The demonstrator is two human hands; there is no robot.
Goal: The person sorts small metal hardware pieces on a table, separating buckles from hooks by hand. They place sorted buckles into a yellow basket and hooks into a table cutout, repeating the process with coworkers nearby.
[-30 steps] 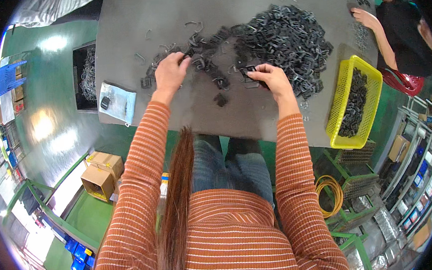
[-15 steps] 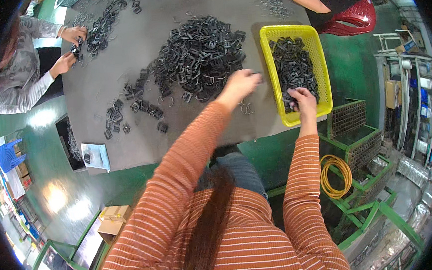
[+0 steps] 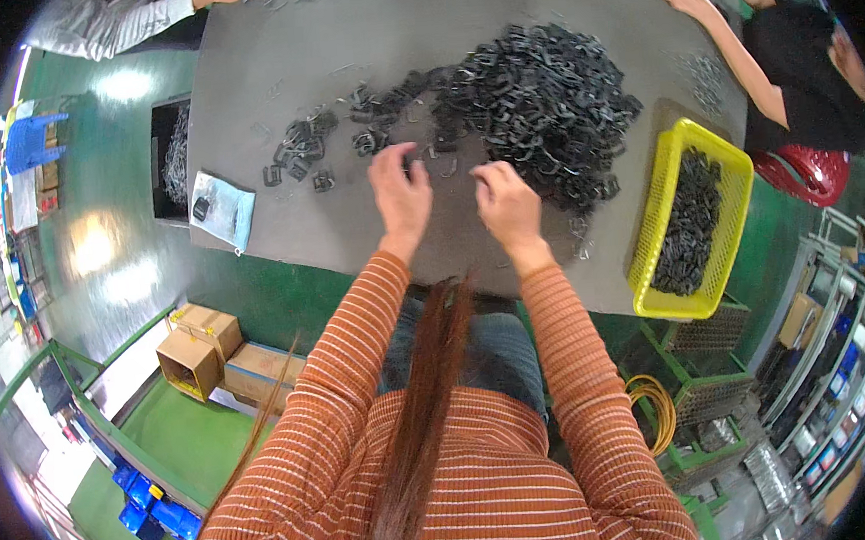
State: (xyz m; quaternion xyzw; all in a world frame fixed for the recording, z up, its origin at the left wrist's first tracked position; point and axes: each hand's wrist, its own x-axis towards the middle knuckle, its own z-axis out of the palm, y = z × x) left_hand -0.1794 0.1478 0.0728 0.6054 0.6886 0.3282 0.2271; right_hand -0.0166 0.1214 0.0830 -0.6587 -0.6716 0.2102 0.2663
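Observation:
Over the grey table (image 3: 299, 219), my left hand (image 3: 402, 197) is at the near edge of the loose black plastic clips (image 3: 371, 139). Its thumb and fingers are apart, with a dark bit showing between them; whether it is gripped I cannot tell. My right hand (image 3: 510, 202) is just to the right, fingers curled together and pointing left; anything in them is too small to make out. Beyond it rises a big heap of black plastic clips (image 3: 551, 101) mixed with thin metal hooks. A yellow basket (image 3: 642, 255) at the right holds more black clips (image 3: 688, 227).
A pale blue packet (image 3: 233, 216) lies at the table's left corner. Two co-workers' arms reach over the table: a grey sleeve (image 3: 140, 28) far left and bare arms (image 3: 739, 58) far right. Thin metal hooks (image 3: 705, 80) lie by the latter. A red chair (image 3: 812, 175) stands beyond the basket.
My right hand has left the yellow basket and come back before the heap. My left hand has moved left to the loose clips. The whole view has shifted, moving the table rightward.

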